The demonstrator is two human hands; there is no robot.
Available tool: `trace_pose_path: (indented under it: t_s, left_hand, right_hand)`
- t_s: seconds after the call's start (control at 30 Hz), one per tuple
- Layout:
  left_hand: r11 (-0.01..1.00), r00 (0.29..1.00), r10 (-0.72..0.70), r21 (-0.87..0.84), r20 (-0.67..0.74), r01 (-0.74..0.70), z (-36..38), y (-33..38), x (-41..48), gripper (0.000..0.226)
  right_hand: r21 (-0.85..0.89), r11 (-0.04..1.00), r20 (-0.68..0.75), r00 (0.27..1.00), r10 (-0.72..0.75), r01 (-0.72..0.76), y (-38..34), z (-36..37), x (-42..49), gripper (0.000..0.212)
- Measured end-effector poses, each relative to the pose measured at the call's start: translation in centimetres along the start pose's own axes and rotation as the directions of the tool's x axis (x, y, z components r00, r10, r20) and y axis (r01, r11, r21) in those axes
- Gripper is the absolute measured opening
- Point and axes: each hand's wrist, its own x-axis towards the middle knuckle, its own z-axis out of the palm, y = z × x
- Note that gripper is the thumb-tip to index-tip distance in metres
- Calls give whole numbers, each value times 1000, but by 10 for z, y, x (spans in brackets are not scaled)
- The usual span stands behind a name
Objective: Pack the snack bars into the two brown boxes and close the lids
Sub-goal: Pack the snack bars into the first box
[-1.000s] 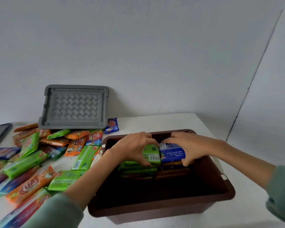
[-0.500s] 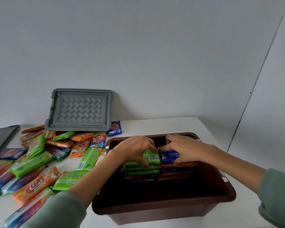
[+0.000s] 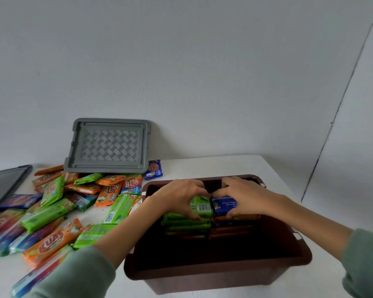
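Note:
A brown box (image 3: 215,274) stands open in front of me with two stacks of snack bars inside against its far wall. My left hand (image 3: 179,195) grips a green snack bar (image 3: 199,206) on top of the left stack. Beside it, my right hand (image 3: 243,195) holds a blue snack bar (image 3: 223,206) over the right stack. The two bars touch end to end. A pile of loose snack bars (image 3: 52,214) in green, orange, blue and rainbow wrappers covers the table to the left of the box.
A grey lid (image 3: 109,146) leans against the wall behind the pile. A single blue bar (image 3: 153,169) lies next to it. A dark lid (image 3: 4,183) shows at the left edge. The white table (image 3: 213,165) ends close to the box's right side.
Both hands have lowered the green and blue bars a little deeper onto the stacks. The view has tilted slightly, and the hands have closed in over the bars.

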Motion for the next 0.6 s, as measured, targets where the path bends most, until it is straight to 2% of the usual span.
trace_pose_path:
  t_s: [0.07, 0.13, 0.23, 0.3, 0.43, 0.53, 0.6]
  left_hand:
    - [991, 998, -23, -136, -56, 15, -6, -1, -5, 50]
    - [968, 981, -78, -247, -177, 33, -15, -5, -15, 38]
    - [936, 911, -219, -340, -349, 95, -26, -25, -42, 24]
    - [917, 861, -308, -367, -404, 156, -29, -46, -66, 20]
    - [857, 772, -490, -386, -405, 342, -23, -90, -126, 20]
    - [770, 692, -625, -427, -360, 473, -9, -111, -169, 22]
    - [692, 642, -713, -423, -281, 584, 5, -120, -194, 26]
  right_hand:
    - [56, 998, -3, 1000, 6, -6, -1, -10, 1, 61]
    - [116, 993, -44, 999, 1, 4, -6, -22, 6, 55]
    - [176, 982, -170, 985, -33, 63, -23, -37, 26, 41]
    - [201, 971, -249, 965, -75, 128, -41, -43, 46, 38]
    - [180, 945, -287, 933, -216, 274, -86, -46, 97, 42]
    - [167, 911, -209, 916, -341, 377, -126, -37, 137, 48]
    - [122, 890, -110, 897, -427, 439, -155, -28, 159, 55]
